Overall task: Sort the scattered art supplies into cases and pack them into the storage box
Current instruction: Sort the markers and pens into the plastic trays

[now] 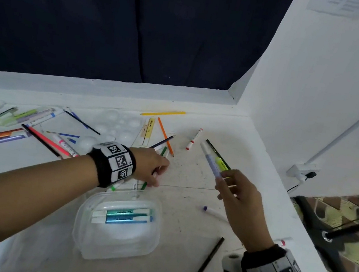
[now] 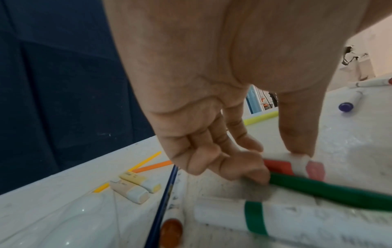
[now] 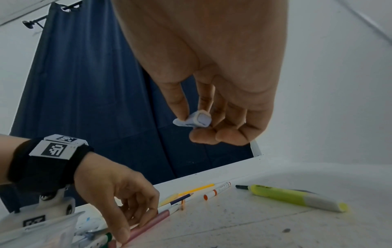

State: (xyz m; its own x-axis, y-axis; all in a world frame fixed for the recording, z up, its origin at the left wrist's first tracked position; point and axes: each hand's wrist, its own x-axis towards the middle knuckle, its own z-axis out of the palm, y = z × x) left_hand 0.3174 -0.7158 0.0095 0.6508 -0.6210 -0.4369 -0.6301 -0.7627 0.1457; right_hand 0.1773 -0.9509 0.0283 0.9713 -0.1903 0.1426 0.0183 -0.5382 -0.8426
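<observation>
My right hand [image 1: 223,181] is raised above the table and pinches the end of a lavender highlighter [image 1: 210,161], whose end cap [image 3: 195,120] shows between thumb and fingers. A yellow highlighter [image 3: 297,197] lies on the table beyond it. My left hand [image 1: 156,176] reaches down just behind the clear plastic case [image 1: 150,235], which holds two teal and blue highlighters [image 1: 123,218]. Its thumb and fingers [image 2: 250,167] pinch a pink-capped marker [image 2: 314,169] lying on the table. Next to it lie a green marker [image 2: 339,193] and a white marker with a green band [image 2: 297,223].
A heap of pens and brushes [image 1: 2,129] lies far left, with a white paint palette [image 1: 117,125] behind. An orange pencil [image 1: 165,139], a red-capped marker [image 1: 194,139], a purple-capped marker [image 1: 214,212] and a black brush [image 1: 201,268] are scattered about. A white wall [image 1: 316,109] stands on the right.
</observation>
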